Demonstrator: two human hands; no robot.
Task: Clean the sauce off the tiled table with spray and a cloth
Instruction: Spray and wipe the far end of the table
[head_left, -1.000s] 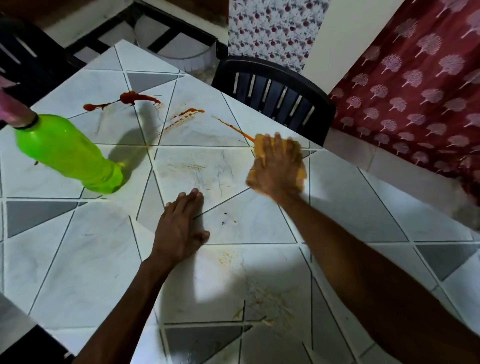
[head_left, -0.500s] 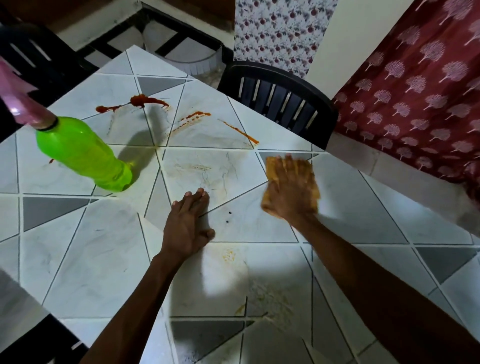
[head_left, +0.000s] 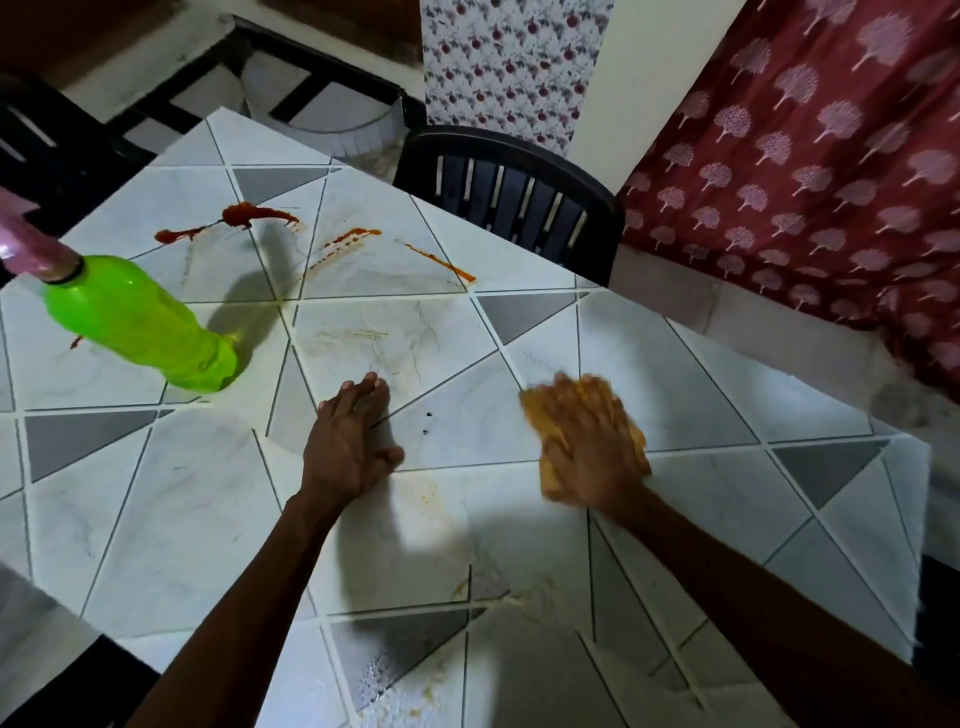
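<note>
My right hand (head_left: 589, 447) lies flat with spread fingers on an orange cloth (head_left: 636, 434), pressing it onto the tiled table (head_left: 156, 519); the hand is motion-blurred. My left hand (head_left: 348, 441) rests flat on the tiles near the middle, fingers straight and holding nothing. A green spray bottle (head_left: 140, 325) with a pink head stands at the left. Red sauce (head_left: 249, 215) is smeared at the table's far side, with thinner streaks (head_left: 441, 262) to its right. Faint yellowish smears (head_left: 498, 592) mark the near tiles.
A black slatted chair (head_left: 514, 195) stands at the table's far edge. A dark red patterned curtain (head_left: 810, 171) hangs on the right. Another dark chair (head_left: 47, 150) is at the far left. The table's right corner (head_left: 919, 452) lies close to my right arm.
My right hand has dragged the cloth toward me and to the right, away from the thin sauce streak. The left hand and the bottle have stayed put.
</note>
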